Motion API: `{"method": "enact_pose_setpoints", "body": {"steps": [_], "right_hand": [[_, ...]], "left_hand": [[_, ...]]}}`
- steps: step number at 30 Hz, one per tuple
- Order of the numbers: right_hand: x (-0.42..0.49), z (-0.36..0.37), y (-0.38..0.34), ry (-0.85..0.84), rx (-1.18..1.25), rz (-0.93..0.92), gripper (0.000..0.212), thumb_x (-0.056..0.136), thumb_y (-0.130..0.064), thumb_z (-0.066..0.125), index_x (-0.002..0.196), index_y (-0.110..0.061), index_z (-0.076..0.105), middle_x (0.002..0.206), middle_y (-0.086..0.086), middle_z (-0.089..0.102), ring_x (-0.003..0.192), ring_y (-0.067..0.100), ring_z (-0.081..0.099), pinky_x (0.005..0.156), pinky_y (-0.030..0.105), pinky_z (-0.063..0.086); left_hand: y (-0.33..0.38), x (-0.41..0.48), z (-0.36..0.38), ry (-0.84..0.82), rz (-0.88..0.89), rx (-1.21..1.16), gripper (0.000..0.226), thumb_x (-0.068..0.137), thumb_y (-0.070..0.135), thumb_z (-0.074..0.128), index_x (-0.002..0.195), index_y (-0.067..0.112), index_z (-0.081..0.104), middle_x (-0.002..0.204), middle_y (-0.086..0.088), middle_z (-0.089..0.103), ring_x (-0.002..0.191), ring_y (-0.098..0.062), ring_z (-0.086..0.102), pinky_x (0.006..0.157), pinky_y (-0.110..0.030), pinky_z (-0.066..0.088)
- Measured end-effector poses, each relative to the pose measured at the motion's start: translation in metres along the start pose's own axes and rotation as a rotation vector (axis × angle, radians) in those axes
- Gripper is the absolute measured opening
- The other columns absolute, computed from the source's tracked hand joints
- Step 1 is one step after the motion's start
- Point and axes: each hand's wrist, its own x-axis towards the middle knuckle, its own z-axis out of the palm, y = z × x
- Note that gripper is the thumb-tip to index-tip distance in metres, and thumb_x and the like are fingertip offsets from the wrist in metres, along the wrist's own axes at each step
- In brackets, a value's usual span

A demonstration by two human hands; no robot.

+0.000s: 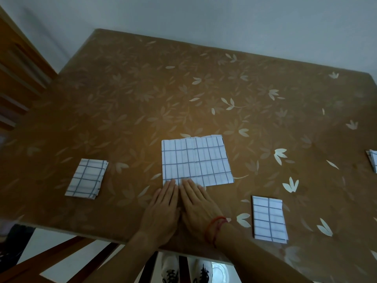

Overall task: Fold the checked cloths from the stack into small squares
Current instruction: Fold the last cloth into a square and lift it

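A checked cloth (196, 160) lies spread flat on the table (142, 88) just below the centre of the frame, white with a blue grid and creased down its middle. Both hands are open and pressed flat, fingers straight and together. The left hand (163, 209) and the right hand (199, 207) lie side by side, touching along their inner edges, with the fingertips resting on the cloth's near edge by its lower left corner. A red cord bracelet (216, 228) circles the right wrist. At the left of the frame, well apart from the spread cloth, sits a small folded cloth (86, 177), its layers slightly fanned on the right side. Another folded piece (269, 218) lies at the lower right, near the right forearm. At the far right edge, cut off by the frame, more checked fabric (372, 162) shows in layers. The table wears a brown cover with pale leaf prints. Below its near edge, at the bottom of the frame, are white shoes (169, 270) and a dark wooden chair frame (61, 256).
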Motion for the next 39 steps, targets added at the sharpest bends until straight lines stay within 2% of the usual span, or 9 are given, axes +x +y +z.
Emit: {"method": "enact_pose_setpoints", "body": {"steps": [7,16,18,22,26,29,31,34,39], "right_hand": [[-0.001,0.009,-0.001,-0.085,-0.010,0.003,0.059,0.095,-0.041,0.033,0.138,-0.004,0.045,0.145,0.015,0.044,0.136,0.027,0.041,0.102,0.046,0.044],[-0.024,-0.001,0.047,-0.098,-0.107,0.133,0.070,0.086,-0.052,0.040,0.134,-0.002,0.052,0.143,0.016,0.046,0.133,0.027,0.045,0.105,0.045,0.036],[-0.030,-0.006,0.060,-0.109,-0.116,0.193,0.072,0.089,-0.054,0.033,0.136,-0.001,0.048,0.146,0.017,0.042,0.136,0.029,0.040,0.108,0.044,0.029],[-0.038,-0.013,0.077,-0.168,-0.050,0.246,0.091,0.081,-0.060,0.000,0.151,-0.002,0.008,0.159,0.015,-0.001,0.148,0.027,-0.003,0.115,0.039,-0.007],[-0.038,-0.014,0.078,-0.177,-0.009,0.270,0.095,0.076,-0.062,-0.006,0.151,-0.003,0.002,0.159,0.015,-0.006,0.147,0.026,-0.009,0.115,0.038,-0.011],[-0.037,-0.019,0.076,-0.168,0.030,0.283,0.088,0.082,-0.059,-0.001,0.152,-0.005,0.005,0.160,0.013,-0.003,0.148,0.025,-0.006,0.116,0.037,-0.007],[-0.032,-0.024,0.079,-0.115,0.106,0.325,0.070,0.094,-0.050,0.020,0.151,-0.010,0.017,0.159,0.010,0.011,0.147,0.025,0.010,0.118,0.039,0.012],[-0.013,-0.033,0.086,0.057,0.187,0.401,0.053,0.093,-0.043,0.043,0.140,-0.018,0.038,0.144,0.004,0.040,0.126,0.025,0.042,0.100,0.040,0.038],[0.027,-0.053,0.100,0.140,0.288,0.660,0.054,0.086,-0.045,0.057,0.130,-0.015,0.049,0.124,0.010,0.052,0.114,0.030,0.045,0.098,0.040,0.037]], "left_hand": [[-0.006,-0.001,-0.001,-0.071,-0.002,0.011,0.056,0.099,0.032,0.023,0.140,0.000,0.043,0.147,-0.017,0.040,0.137,-0.026,0.037,0.112,-0.035,0.012],[-0.008,-0.003,0.002,-0.082,-0.031,0.047,0.061,0.093,0.036,0.031,0.144,0.005,0.039,0.152,-0.016,0.032,0.142,-0.025,0.028,0.110,-0.041,0.021],[-0.007,-0.003,0.003,-0.092,-0.041,0.047,0.061,0.093,0.036,0.030,0.145,0.006,0.037,0.153,-0.015,0.031,0.143,-0.025,0.026,0.111,-0.040,0.020],[-0.006,-0.003,0.002,-0.105,-0.050,0.049,0.061,0.093,0.037,0.030,0.146,0.006,0.036,0.154,-0.014,0.029,0.144,-0.024,0.024,0.114,-0.036,0.013],[-0.005,-0.002,0.000,-0.120,-0.054,0.048,0.062,0.093,0.037,0.030,0.145,0.006,0.036,0.154,-0.014,0.030,0.143,-0.024,0.024,0.115,-0.034,0.008],[-0.005,-0.002,0.001,-0.119,-0.057,0.045,0.061,0.093,0.037,0.031,0.146,0.006,0.036,0.154,-0.014,0.029,0.143,-0.024,0.024,0.115,-0.033,0.007],[-0.004,-0.002,0.001,-0.119,-0.058,0.046,0.062,0.093,0.037,0.030,0.146,0.006,0.036,0.155,-0.014,0.029,0.144,-0.024,0.024,0.114,-0.034,0.009],[-0.004,-0.001,0.000,-0.125,-0.061,0.048,0.062,0.092,0.037,0.031,0.146,0.007,0.035,0.154,-0.014,0.029,0.144,-0.024,0.024,0.115,-0.034,0.007],[-0.004,-0.001,0.000,-0.125,-0.063,0.036,0.062,0.093,0.037,0.033,0.146,0.007,0.034,0.154,-0.014,0.029,0.143,-0.025,0.025,0.116,-0.033,0.001]]}}
